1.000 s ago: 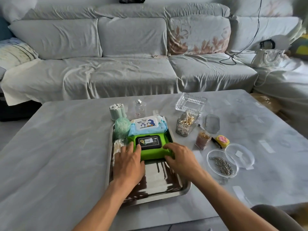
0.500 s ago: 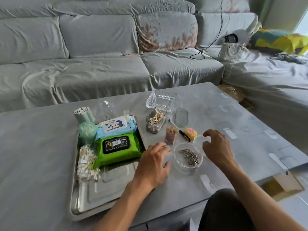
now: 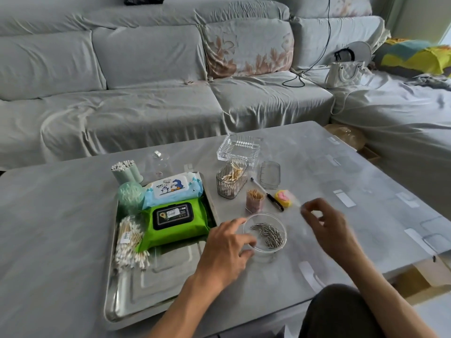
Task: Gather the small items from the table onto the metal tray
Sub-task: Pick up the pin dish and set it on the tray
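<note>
Your left hand sits with fingers spread, loosely cupped against the near-left rim of the round clear dish, touching it but not closed around it; inside, a tangle of thin metal paper clips glints. Your right hand hovers just right of the dish, fingers curled, thumb and forefinger pinched together on what looks like a clear round lid, though it's too blurred and see-through for me to be sure. The metal tray lies to the left on the smooth grey table, shiny with a stamped rectangular ridge, its near half bare. On its far half: a soft green wipes pack with a black hard flap, a pale blue wipes pack printed with penguins just behind it, a crinkly bag of wooden-stick cotton swabs along the left edge, and a round mint swab tub at the far-left corner. Off the tray, beyond the dish, stands a small toothpick jar, a ribbed clear swab box, a slim pen, a yellow-and-pink eraser, and a cut-glass rectangular dish
</note>
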Demonstrator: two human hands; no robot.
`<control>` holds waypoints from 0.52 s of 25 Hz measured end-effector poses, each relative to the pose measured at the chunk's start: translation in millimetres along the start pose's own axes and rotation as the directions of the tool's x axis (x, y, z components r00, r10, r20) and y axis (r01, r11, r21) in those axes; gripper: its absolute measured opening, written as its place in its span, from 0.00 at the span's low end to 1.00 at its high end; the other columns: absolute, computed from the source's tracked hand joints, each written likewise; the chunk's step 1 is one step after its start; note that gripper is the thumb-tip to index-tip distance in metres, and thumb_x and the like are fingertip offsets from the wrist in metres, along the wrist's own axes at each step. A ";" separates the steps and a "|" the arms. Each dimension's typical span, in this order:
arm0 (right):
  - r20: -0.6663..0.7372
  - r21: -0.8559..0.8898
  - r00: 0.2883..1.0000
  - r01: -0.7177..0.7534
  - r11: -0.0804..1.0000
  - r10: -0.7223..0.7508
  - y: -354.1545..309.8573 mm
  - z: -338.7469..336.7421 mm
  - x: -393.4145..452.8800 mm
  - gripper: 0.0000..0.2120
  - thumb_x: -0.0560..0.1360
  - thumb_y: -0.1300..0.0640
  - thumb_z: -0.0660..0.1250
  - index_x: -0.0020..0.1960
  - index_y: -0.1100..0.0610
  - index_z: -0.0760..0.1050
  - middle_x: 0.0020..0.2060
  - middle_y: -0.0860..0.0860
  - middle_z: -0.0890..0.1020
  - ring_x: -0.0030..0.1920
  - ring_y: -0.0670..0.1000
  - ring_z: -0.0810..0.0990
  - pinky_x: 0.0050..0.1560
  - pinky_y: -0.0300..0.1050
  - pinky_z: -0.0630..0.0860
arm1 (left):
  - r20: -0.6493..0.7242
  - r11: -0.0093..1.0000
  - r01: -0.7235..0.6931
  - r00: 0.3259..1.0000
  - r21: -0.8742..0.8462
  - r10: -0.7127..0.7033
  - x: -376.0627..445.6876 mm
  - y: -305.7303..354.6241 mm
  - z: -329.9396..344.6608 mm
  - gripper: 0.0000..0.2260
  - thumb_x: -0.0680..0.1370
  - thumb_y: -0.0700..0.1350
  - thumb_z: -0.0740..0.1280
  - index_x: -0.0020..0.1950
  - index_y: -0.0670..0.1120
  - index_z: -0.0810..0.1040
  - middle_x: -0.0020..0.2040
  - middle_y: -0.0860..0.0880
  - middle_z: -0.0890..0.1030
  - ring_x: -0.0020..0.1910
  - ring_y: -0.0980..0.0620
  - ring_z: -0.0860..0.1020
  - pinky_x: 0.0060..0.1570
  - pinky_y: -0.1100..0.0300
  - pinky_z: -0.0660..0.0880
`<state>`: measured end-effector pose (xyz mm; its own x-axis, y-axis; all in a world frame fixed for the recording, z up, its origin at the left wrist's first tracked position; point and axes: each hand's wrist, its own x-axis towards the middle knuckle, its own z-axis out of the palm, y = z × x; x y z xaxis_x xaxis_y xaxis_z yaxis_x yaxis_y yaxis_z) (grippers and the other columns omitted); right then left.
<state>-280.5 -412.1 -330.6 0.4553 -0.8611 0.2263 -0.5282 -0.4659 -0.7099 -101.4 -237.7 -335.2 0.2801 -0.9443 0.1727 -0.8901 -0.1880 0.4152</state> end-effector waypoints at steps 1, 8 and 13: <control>-0.060 0.267 0.993 -0.086 0.960 0.106 -8.1 -4.7 2.8 0.05 0.80 0.57 0.65 0.48 0.58 0.76 0.43 0.53 0.83 0.42 0.52 0.81 0.41 0.43 0.75 | 0.000 1.000 0.018 1.000 -0.020 -0.018 -3.1 -4.0 -2.2 0.10 0.76 0.51 0.70 0.56 0.54 0.82 0.75 0.52 0.68 0.71 0.50 0.68 0.69 0.53 0.62; 0.195 0.059 0.800 -0.587 0.807 0.567 4.9 15.5 3.5 0.14 0.78 0.56 0.64 0.60 0.63 0.77 0.45 0.60 0.83 0.39 0.58 0.81 0.40 0.51 0.79 | 0.034 0.997 0.078 0.996 0.002 -0.078 -9.9 -7.1 -1.4 0.26 0.69 0.65 0.69 0.63 0.53 0.73 0.75 0.52 0.66 0.72 0.52 0.65 0.70 0.54 0.64; 0.357 -0.507 0.918 0.036 0.861 0.172 -12.9 19.9 -5.3 0.31 0.72 0.44 0.67 0.73 0.47 0.64 0.74 0.49 0.66 0.70 0.58 0.67 0.63 0.55 0.71 | -0.035 0.990 0.108 0.993 -0.089 -0.111 -8.9 0.4 11.0 0.43 0.67 0.67 0.69 0.76 0.52 0.59 0.74 0.53 0.67 0.72 0.53 0.67 0.70 0.54 0.65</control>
<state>-261.9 -397.5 -335.9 0.5831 -0.7981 -0.1520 -0.8020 -0.5356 -0.2646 -108.2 -232.3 -346.3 0.3899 -0.9074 0.1568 -0.8191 -0.2639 0.5093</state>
